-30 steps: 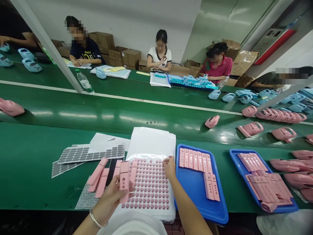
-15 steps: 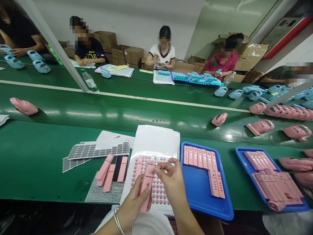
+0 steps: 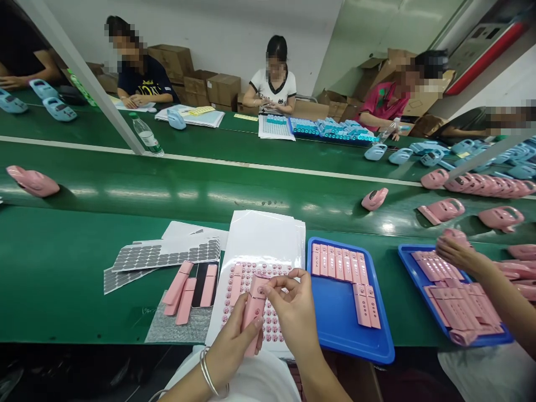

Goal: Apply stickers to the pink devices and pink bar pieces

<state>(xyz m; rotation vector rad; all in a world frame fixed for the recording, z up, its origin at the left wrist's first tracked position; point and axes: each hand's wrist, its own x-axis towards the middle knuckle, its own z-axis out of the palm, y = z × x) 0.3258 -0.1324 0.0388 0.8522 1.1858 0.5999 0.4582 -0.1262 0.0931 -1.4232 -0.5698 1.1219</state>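
Left hand grips a pink strip upright-ish over the sticker sheet, fingers wrapped round its lower half, so that part is hidden. Right hand pinches at the strip's top end, thumb and forefinger closed; whether a sticker sits between them is too small to tell. More pink strips lie left of the sheet and in the blue tray just right of it. Another person's hand reaches over a second tray, arm cut off at frame edge.
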